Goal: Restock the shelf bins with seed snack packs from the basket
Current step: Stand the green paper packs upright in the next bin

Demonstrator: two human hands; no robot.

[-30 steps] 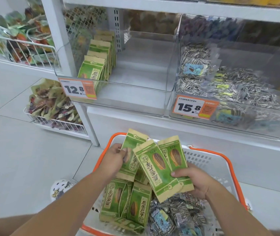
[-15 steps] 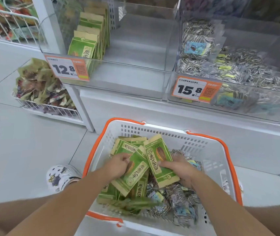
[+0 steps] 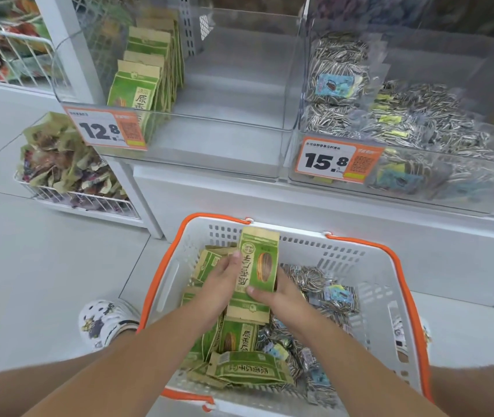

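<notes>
Green packs (image 3: 257, 267) now stacked; price tags (image 3: 106, 127) "12.8", "15.8".

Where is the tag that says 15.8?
In the head view, the 15.8 price tag is right of centre, on the front of the clear bin holding striped seed packs, above the basket.

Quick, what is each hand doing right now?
Left hand: grips the stack of green seed packs over the basket.
Right hand: grips the same stack.
</notes>
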